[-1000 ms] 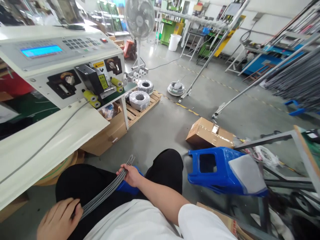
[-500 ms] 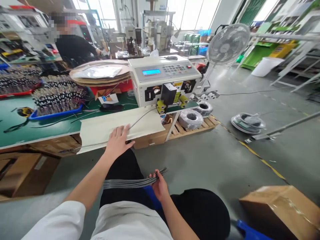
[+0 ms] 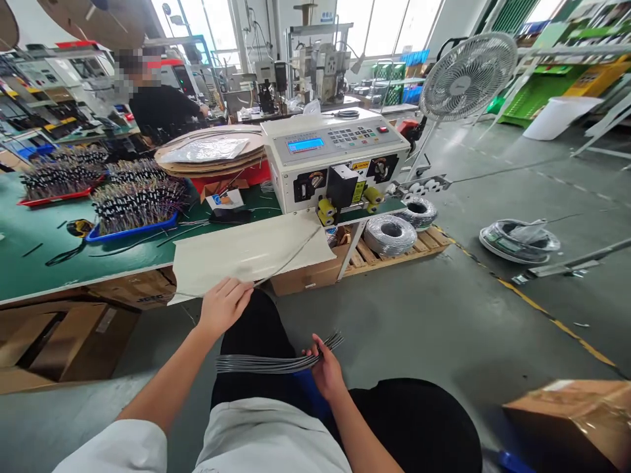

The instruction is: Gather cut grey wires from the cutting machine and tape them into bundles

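Observation:
A single grey cable (image 3: pixel 290 259) runs from the yellow rollers of a cable-cutting machine (image 3: pixel 335 151) down across a cream sheet (image 3: pixel 231 246). My left hand (image 3: pixel 224 306) is closed on this cable at the sheet's front edge, fingers pinched together. Over my lap lies a bundle of cut grey cables (image 3: pixel 266 364). My right hand (image 3: pixel 325 368) grips the bundle close to its right end, where the tips fan out past my fingers. The bundle's left end rests on my thigh.
A blue tray (image 3: pixel 131 230) of wire pieces stands on the green table (image 3: pixel 123 259). Wrapped cable coils (image 3: pixel 390 235) lie on a pallet under the machine. Cardboard boxes (image 3: pixel 576 420) sit at right and left. Beyond the machine are a fan (image 3: pixel 468 79) and a seated person (image 3: pixel 162 105).
My left hand has gone from lying spread on the sheet to pinching the cable, lifting it off the sheet near the front edge. My right hand keeps the bundle. The view has shifted slightly.

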The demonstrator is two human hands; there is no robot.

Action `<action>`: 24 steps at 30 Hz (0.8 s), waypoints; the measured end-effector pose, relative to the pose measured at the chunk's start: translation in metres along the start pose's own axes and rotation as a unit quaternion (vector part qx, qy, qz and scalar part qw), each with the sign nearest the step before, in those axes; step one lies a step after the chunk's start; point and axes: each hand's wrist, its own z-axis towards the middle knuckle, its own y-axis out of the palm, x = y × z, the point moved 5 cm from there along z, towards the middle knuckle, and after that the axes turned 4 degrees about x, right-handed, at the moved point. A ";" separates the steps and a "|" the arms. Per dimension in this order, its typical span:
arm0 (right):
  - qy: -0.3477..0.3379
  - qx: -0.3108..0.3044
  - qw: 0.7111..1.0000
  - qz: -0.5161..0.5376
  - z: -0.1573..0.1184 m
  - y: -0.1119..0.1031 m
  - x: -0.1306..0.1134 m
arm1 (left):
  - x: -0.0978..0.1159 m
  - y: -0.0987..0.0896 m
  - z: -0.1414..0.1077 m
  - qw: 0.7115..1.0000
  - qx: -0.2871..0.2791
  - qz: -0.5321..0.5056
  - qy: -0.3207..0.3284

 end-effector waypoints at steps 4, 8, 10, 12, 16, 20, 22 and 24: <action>0.004 0.017 1.000 -0.006 0.000 0.001 -0.004 | 0.031 -0.010 -0.048 0.996 -0.032 -0.003 0.089; 0.000 0.002 1.000 -0.005 -0.003 0.007 -0.006 | 0.058 -0.002 -0.096 0.986 -0.134 -0.042 0.084; -0.008 -0.012 1.000 0.007 -0.002 0.007 -0.005 | 0.066 0.008 -0.116 0.976 -0.193 -0.057 0.081; -0.009 -0.019 1.000 0.012 -0.001 0.006 -0.004 | 0.069 0.016 -0.129 0.968 -0.228 -0.067 0.078; 0.010 -0.008 1.000 0.007 -0.006 0.005 -0.003 | 0.067 0.023 -0.136 0.964 -0.244 -0.075 0.080; 0.013 0.016 1.000 0.015 -0.006 0.002 -0.003 | 0.068 0.023 -0.133 0.960 -0.254 -0.071 0.096; 0.006 0.026 0.999 0.023 -0.004 -0.001 -0.002 | 0.067 0.022 -0.133 0.957 -0.263 -0.068 0.099; 0.006 0.029 0.999 0.036 -0.003 -0.002 0.000 | 0.062 0.021 -0.134 0.957 -0.269 -0.065 0.092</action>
